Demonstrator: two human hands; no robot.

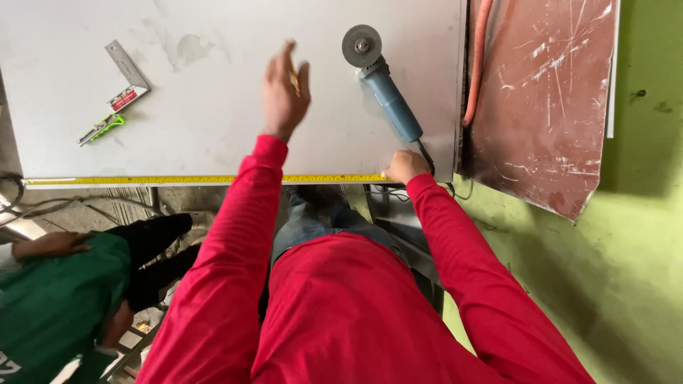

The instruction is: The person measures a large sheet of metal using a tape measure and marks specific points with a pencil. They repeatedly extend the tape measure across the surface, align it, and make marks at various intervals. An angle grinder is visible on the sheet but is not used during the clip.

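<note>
A grey metal sheet [213, 135] lies flat before me. A yellow tape measure [178, 180] runs along its near edge. My right hand [404, 166] presses the tape's end against that edge, beside the cord of a blue angle grinder [384, 89] resting on the sheet. My left hand [284, 92] hovers over the middle of the sheet and holds a small yellow pencil [293, 75] between its fingers. Both my sleeves are red.
A metal try square [128, 75] and a green-handled tool [103, 129] lie at the sheet's left. An orange hose [477, 64] and a scratched reddish panel [548, 99] sit to the right on the green floor. A person in green [57, 299] crouches at lower left.
</note>
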